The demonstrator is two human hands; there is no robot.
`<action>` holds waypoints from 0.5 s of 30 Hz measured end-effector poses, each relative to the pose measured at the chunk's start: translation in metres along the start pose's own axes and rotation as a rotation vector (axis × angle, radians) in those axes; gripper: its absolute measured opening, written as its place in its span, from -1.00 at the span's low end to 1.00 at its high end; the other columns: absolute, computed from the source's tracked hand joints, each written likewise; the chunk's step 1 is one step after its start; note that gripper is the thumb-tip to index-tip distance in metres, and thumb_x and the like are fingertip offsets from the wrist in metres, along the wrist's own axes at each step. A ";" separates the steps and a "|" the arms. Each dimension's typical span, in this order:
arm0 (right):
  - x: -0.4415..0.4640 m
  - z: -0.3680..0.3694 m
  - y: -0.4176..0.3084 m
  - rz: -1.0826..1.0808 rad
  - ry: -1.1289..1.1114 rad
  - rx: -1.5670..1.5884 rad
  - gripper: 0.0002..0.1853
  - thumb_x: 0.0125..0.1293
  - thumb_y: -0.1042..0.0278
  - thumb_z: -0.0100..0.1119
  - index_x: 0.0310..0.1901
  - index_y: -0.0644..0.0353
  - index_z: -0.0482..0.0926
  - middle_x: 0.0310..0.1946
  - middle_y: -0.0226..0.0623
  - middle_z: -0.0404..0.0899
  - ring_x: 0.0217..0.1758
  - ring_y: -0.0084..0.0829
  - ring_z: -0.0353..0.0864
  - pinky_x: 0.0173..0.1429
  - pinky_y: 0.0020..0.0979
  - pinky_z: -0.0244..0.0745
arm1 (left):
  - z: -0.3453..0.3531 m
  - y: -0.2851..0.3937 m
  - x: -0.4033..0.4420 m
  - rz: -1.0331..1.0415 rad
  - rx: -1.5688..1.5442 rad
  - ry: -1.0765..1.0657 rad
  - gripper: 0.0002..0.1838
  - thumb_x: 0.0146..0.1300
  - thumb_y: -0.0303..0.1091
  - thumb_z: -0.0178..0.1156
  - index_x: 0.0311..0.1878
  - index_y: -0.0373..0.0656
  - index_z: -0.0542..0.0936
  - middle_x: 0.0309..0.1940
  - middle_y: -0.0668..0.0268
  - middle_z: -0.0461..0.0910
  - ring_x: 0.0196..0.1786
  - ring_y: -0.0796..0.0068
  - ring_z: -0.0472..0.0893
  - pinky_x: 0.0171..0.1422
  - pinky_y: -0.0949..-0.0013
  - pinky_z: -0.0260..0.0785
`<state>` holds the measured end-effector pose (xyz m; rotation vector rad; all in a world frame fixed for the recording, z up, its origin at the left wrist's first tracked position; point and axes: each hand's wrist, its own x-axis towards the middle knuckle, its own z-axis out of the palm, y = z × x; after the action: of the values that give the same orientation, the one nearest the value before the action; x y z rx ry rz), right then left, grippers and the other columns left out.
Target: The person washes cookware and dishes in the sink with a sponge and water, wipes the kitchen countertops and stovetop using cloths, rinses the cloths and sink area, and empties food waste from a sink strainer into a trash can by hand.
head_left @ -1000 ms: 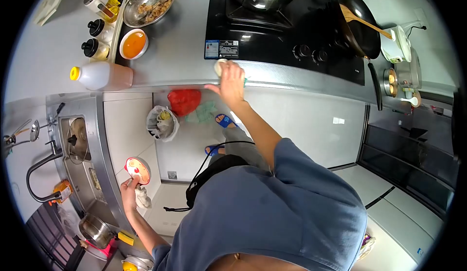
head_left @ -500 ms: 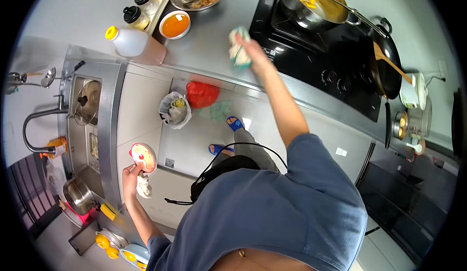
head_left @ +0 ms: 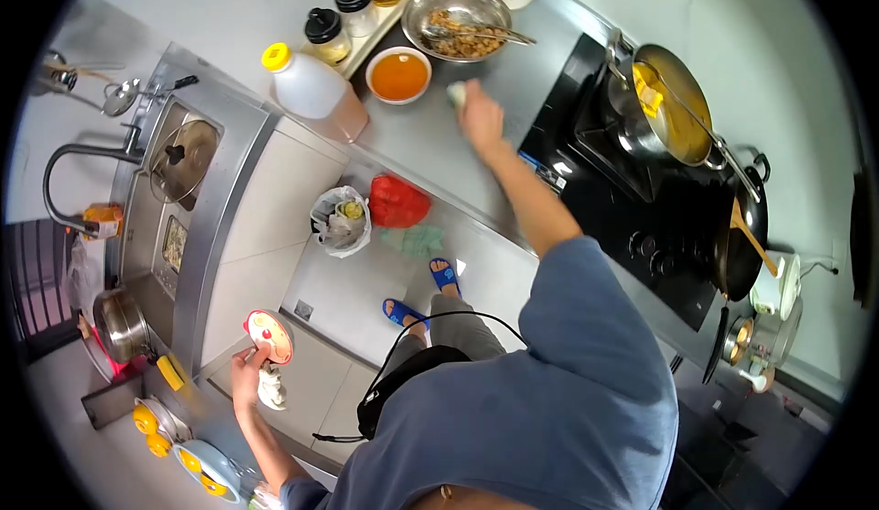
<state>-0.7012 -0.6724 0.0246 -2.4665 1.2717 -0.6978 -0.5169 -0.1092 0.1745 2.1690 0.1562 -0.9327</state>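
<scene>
My right hand [head_left: 482,124] is closed round a pale cloth [head_left: 457,94], mostly hidden by the fingers, on the steel counter [head_left: 430,148]. Just left of it stands a white bowl of orange liquid [head_left: 399,76], and above is a metal bowl of chopped food [head_left: 458,23] with a utensil in it. My left hand [head_left: 247,374], low at the left, pinches a round red-rimmed item with a cartoon-like pattern [head_left: 271,337]. Something white and crumpled [head_left: 271,388] hangs beneath that hand.
A black hob [head_left: 641,226] carries a steel pot [head_left: 659,107] and a wok [head_left: 740,244]. A plastic jug [head_left: 316,98] stands by the counter's left edge. The sink [head_left: 183,176] is at left; a bin bag [head_left: 341,222] and red bag [head_left: 398,202] lie below.
My right hand has moved with the cloth from the counter's front edge by the hob to farther back, near the bowls. The view has turned. My left hand still holds the round item.
</scene>
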 end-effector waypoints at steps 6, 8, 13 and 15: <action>-0.112 -0.004 -0.061 -0.151 -0.311 0.483 -0.63 0.17 0.23 0.21 -0.02 0.16 0.44 -0.27 -0.04 0.59 -0.22 -0.01 0.60 -0.13 -0.16 0.50 | -0.039 -0.016 0.001 -0.067 -0.019 0.010 -0.31 0.01 -0.19 0.38 0.04 -0.57 0.37 -0.26 0.04 0.60 -0.27 0.38 0.59 -0.19 0.38 0.43; -0.114 -0.013 -0.051 -0.197 -0.125 0.594 -0.67 0.26 0.18 0.16 -0.04 0.19 0.47 -0.28 -0.14 0.60 -0.26 -0.23 0.60 -0.14 -0.29 0.49 | -0.060 -0.008 -0.003 -0.025 -0.003 0.048 -0.20 -0.01 -0.11 0.37 0.10 -0.61 0.33 -0.14 -0.03 0.56 -0.21 0.35 0.59 -0.15 0.36 0.43; -0.101 -0.066 -0.032 0.460 -0.119 0.924 -0.61 0.33 0.10 0.11 0.04 0.21 0.50 -0.15 -0.25 0.58 -0.17 -0.45 0.56 -0.10 -0.47 0.48 | -0.117 0.023 0.023 0.027 0.188 0.161 -0.35 -0.05 0.00 0.35 -0.15 -0.50 0.52 -0.26 0.07 0.60 -0.22 0.41 0.57 -0.13 0.35 0.39; -0.109 -0.054 -0.093 0.603 -0.305 1.179 -0.58 0.38 0.00 0.01 0.06 0.18 0.49 -0.19 -0.29 0.59 -0.21 -0.46 0.57 -0.14 -0.47 0.49 | -0.157 0.018 0.043 0.119 0.080 0.147 -0.51 0.04 -0.09 0.28 -0.30 -0.48 0.60 -0.41 0.14 0.63 -0.31 0.48 0.58 -0.13 0.39 0.39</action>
<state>-0.7209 -0.5312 0.0808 -1.1104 0.9539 -0.5977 -0.3886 -0.0214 0.2266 2.2944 0.0612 -0.7240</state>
